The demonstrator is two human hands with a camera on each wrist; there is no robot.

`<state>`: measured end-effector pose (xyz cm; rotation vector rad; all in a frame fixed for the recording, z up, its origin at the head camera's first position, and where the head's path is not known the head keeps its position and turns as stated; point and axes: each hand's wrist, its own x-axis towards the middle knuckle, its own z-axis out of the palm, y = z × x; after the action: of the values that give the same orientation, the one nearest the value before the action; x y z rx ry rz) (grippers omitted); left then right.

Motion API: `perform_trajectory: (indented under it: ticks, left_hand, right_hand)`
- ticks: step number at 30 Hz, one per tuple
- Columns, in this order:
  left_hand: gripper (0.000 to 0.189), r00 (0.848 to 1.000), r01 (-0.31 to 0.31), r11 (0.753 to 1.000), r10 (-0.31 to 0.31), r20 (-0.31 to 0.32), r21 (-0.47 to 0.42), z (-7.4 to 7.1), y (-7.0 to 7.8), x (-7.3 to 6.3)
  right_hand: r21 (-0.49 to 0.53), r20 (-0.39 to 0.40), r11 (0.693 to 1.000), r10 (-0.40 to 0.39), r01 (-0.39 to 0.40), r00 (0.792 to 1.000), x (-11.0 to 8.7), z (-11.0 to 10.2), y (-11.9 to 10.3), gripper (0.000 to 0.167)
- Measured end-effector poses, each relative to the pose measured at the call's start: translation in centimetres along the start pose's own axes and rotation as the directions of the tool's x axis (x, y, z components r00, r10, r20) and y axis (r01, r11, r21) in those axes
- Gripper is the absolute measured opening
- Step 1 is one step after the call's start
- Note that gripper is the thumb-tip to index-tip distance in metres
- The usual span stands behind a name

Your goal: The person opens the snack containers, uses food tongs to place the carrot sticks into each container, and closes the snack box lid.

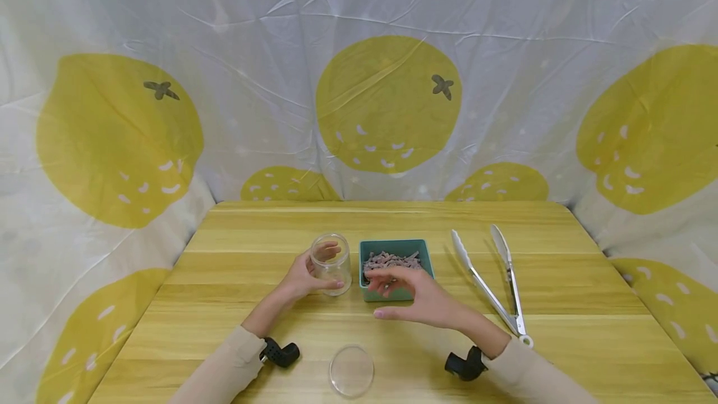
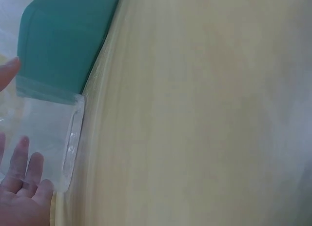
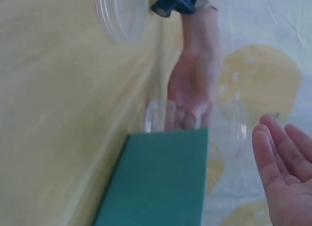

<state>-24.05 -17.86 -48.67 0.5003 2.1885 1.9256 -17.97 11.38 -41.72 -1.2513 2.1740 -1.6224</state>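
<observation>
My left hand (image 1: 300, 280) holds a clear glass jar (image 1: 344, 267), its thumb across the front and its fingers round the far side. The jar stands upright with its mouth uncovered. Just right of it sits a teal rectangular container (image 1: 373, 295), filled with thin greyish-purple shreds (image 1: 392, 259). Over the near right part of that container hovers my right hand (image 1: 421, 298), fingers spread from the thumb and holding nothing; it covers some of the shreds. In the left wrist view the jar (image 2: 41, 126) shows between thumb and fingers, beside the teal container (image 2: 68, 40).
A round clear lid (image 1: 351, 371) lies flat near the table's front edge, between the forearms. Metal tongs (image 1: 493, 298) rest spread apart on the right, tips pointing away. A lemon-print cloth (image 1: 269, 105) hangs behind the wooden table (image 1: 247, 235) and along its sides.
</observation>
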Motion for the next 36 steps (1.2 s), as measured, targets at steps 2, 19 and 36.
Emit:
perform_trajectory:
  ticks: [2,19,36]
  left_hand:
    - [0.081,1.0,0.0,1.0,0.0,0.004,0.004,0.0,0.0,0.0]
    - [0.08,1.0,-0.011,1.0,0.011,0.01,0.017,0.0,0.1,0.1]
    - [0.081,1.0,0.008,1.0,-0.008,-0.002,0.004,0.0,0.1,0.0]
  right_hand:
    - [-0.003,-0.024,0.999,0.035,-0.035,0.999,-0.3,-0.7,-0.1,0.057]
    - [-0.217,-0.37,0.965,0.061,-0.15,0.927,-3.4,-6.0,1.0,0.068]
    - [-0.235,-0.695,0.795,0.265,-0.559,0.669,-7.3,-8.8,2.6,0.076]
